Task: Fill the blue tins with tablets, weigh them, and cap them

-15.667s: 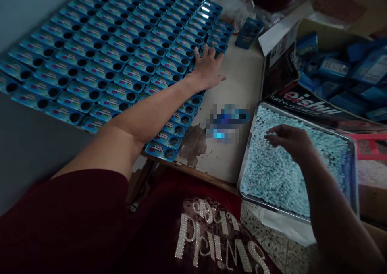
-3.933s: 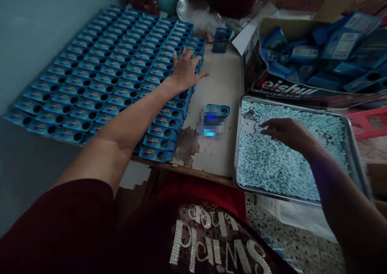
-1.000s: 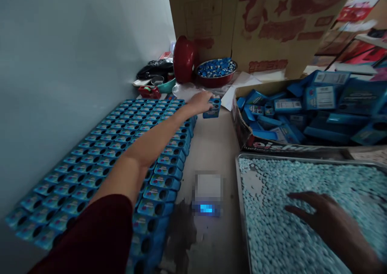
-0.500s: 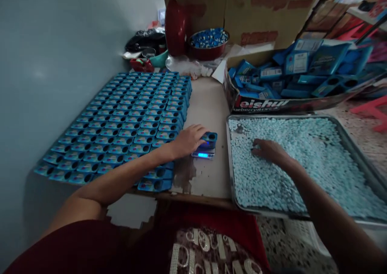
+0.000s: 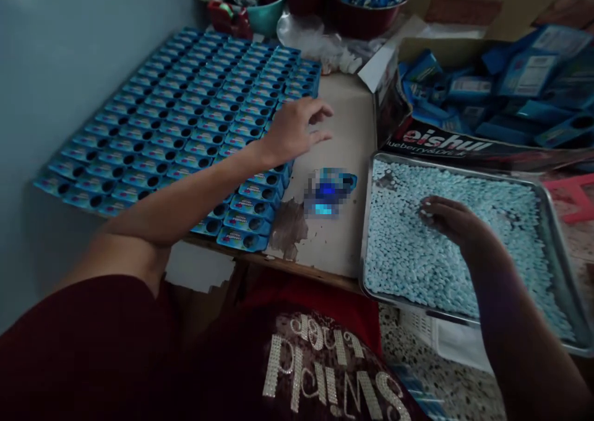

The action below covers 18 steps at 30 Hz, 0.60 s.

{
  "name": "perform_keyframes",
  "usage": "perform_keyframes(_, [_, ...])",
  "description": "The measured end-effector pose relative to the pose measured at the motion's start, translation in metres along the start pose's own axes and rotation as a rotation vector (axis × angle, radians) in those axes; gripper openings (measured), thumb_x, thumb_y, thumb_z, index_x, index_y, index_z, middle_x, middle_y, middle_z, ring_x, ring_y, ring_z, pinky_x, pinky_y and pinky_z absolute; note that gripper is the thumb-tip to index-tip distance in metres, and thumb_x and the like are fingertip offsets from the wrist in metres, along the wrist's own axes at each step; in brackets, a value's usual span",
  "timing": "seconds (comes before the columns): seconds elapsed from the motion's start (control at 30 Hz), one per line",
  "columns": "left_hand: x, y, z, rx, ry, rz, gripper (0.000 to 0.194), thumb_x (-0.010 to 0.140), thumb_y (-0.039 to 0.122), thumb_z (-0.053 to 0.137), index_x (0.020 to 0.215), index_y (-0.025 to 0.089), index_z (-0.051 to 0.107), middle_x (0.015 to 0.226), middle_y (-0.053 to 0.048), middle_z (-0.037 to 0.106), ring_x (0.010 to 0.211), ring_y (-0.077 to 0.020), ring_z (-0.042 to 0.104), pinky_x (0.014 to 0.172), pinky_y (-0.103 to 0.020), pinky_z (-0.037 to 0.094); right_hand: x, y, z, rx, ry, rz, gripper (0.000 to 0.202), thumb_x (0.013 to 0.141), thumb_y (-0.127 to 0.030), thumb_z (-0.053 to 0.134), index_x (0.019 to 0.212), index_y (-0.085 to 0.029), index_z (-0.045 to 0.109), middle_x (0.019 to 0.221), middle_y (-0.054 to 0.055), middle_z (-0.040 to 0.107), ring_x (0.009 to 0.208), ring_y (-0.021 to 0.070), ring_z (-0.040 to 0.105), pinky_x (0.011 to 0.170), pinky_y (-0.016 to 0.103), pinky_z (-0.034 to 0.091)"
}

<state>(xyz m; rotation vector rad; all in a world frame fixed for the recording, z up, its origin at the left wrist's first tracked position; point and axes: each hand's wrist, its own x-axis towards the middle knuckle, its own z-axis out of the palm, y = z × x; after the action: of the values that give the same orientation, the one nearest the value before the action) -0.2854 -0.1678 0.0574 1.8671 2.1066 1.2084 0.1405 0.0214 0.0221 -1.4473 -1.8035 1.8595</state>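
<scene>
left hand [image 5: 294, 130]: near blue boxes [image 5: 185, 122] | right hand [image 5: 449, 217]: at pellets [image 5: 413, 266] in tray [image 5: 364, 247]

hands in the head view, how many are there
2: the left hand by the rows of blue boxes, the right hand over the metal tray. No others show.

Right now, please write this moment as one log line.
left hand: open, near box rows | right hand: over pale pieces in metal tray, contact unclear | lone blue box: beside tray, partly pixelated
</scene>
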Motion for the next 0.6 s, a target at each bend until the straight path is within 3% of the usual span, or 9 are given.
perform_keyframes(0.1, [0.013, -0.015, 0.033, -0.135, 0.012, -0.051, 0.034, 0.09, 0.025, 0.088, 0.123, 0.02, 0.077, 0.116, -0.009, 0.08, 0.108, -0.0245, 0.076, 0.098, -0.039, 0.062, -0.003, -0.018, 0.019, 0.092, -0.082, 0.037, 0.038, 0.061, -0.038, 0.091, 0.08, -0.026, 0.06, 0.064, -0.005, 0.044, 0.054, 0.0087, 0.031, 0.044, 0.023, 0.018])
perform_keyframes(0.23, [0.013, -0.024, 0.058, -0.205, -0.026, -0.096, 0.031, 0.088, 0.019, 0.087, 0.117, 0.018, 0.077, 0.109, -0.008, 0.081, 0.099, -0.0209, 0.077, 0.093, -0.035, 0.062, -0.008, -0.048, 0.05, 0.025, -0.111, -0.02, 0.031, 0.068, -0.037, 0.091, 0.084, -0.025, 0.067, 0.065, -0.004, 0.046, 0.054, 0.0092, 0.034, 0.043, 0.024, 0.023])
perform_keyframes(0.37, [0.006, -0.03, 0.062, -0.117, -0.108, -0.119, 0.031, 0.088, 0.019, 0.086, 0.118, 0.016, 0.08, 0.11, -0.01, 0.082, 0.098, -0.0219, 0.076, 0.092, -0.035, 0.061, -0.01, -0.089, 0.083, -0.127, -0.249, -0.098, 0.036, 0.07, -0.039, 0.096, 0.086, -0.022, 0.069, 0.069, -0.002, 0.058, 0.057, 0.0095, 0.047, 0.048, 0.024, 0.032])
perform_keyframes(0.47, [0.005, -0.027, 0.059, -0.003, -0.22, -0.085, 0.032, 0.091, 0.022, 0.082, 0.122, 0.015, 0.082, 0.115, -0.013, 0.082, 0.104, -0.0245, 0.076, 0.095, -0.036, 0.058, -0.007, -0.118, 0.106, -0.245, -0.356, -0.16, 0.041, 0.074, -0.046, 0.097, 0.09, -0.021, 0.069, 0.067, -0.002, 0.06, 0.055, 0.0101, 0.049, 0.049, 0.025, 0.035])
perform_keyframes(0.6, [0.005, -0.021, 0.055, 0.079, -0.312, -0.067, 0.035, 0.092, 0.028, 0.077, 0.124, 0.017, 0.083, 0.117, -0.012, 0.083, 0.109, -0.0269, 0.076, 0.096, -0.037, 0.057, 0.003, -0.138, 0.134, -0.348, -0.368, -0.272, 0.039, 0.078, -0.049, 0.094, 0.088, -0.022, 0.067, 0.061, -0.003, 0.058, 0.052, 0.0111, 0.049, 0.049, 0.026, 0.036])
